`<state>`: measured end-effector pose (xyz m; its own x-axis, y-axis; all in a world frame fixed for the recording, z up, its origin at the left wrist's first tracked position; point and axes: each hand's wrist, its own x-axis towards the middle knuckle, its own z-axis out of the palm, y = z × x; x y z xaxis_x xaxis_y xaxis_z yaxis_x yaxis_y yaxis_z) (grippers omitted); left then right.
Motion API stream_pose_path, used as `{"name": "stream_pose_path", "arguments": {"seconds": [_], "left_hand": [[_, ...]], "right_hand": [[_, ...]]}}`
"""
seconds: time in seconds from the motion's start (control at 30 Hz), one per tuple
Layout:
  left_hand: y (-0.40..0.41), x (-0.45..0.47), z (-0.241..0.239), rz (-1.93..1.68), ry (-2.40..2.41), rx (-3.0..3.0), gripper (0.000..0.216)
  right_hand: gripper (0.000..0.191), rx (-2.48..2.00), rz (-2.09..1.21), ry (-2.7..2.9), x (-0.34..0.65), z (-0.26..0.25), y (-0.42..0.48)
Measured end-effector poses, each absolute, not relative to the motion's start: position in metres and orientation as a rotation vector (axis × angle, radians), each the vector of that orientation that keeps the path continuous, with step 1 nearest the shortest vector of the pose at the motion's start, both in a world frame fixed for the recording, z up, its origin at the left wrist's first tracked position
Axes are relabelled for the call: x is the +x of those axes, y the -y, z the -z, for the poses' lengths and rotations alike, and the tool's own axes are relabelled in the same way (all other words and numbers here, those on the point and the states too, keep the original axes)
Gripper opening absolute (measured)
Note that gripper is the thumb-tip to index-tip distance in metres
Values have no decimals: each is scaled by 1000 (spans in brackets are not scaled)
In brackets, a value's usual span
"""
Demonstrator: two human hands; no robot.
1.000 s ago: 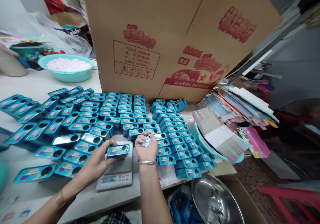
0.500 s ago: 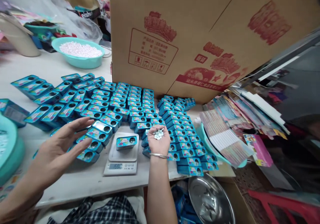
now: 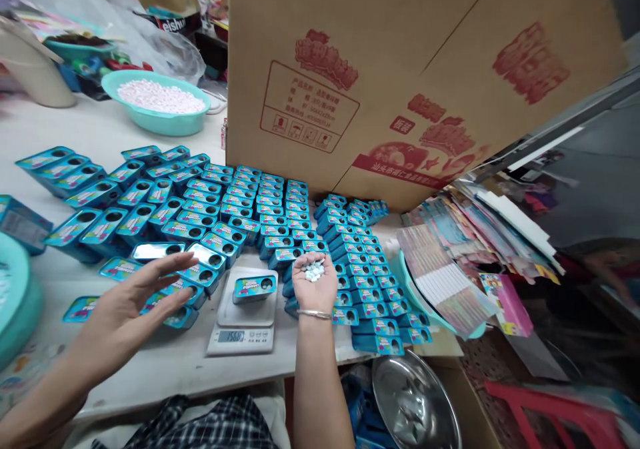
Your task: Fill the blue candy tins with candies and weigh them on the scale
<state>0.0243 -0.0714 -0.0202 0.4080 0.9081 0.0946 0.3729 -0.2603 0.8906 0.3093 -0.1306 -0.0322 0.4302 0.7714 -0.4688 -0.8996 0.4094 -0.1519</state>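
Observation:
A small blue tin [image 3: 254, 288] lies on a white digital scale [image 3: 241, 325] at the table's front edge. My right hand [image 3: 315, 282] is held palm up just right of the scale, cupped round a pile of small white candies [image 3: 314, 270]. My left hand [image 3: 131, 305] hovers open, fingers spread, left of the scale, above loose blue tins [image 3: 173, 305]. Rows of several more blue tins [image 3: 260, 209] cover the table behind the scale and to its right.
A large cardboard box [image 3: 410, 75] stands at the back. A teal bowl of white candies [image 3: 157, 99] sits far left behind the tins; another teal basin's rim [image 3: 17, 302] shows at the left edge. Stacked printed sheets [image 3: 450, 262] lie right. A steel bowl [image 3: 415, 402] sits below the table.
My left hand let go of the tin on the scale and drew back to the left, opening. The right hand stayed cupped round the candies. The camera shifted left.

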Motion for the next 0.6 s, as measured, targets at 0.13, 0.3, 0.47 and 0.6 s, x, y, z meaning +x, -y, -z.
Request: {"name": "stream_pose_path", "arguments": {"seconds": [0.13, 0.3, 0.47, 0.6], "left_hand": [[75, 37, 23, -721, -1025, 1913, 54], [83, 71, 48, -670, -914, 2172, 65], [86, 108, 83, -550, -966, 2351, 51], [82, 115, 56, -680, -883, 2316, 32]], "right_hand": [[30, -433, -1074, -346, 309, 32, 131], [27, -475, -1047, -375, 300, 34, 130], [31, -521, -1047, -471, 291, 39, 135], [31, -531, -1025, -496, 287, 45, 139]]}}
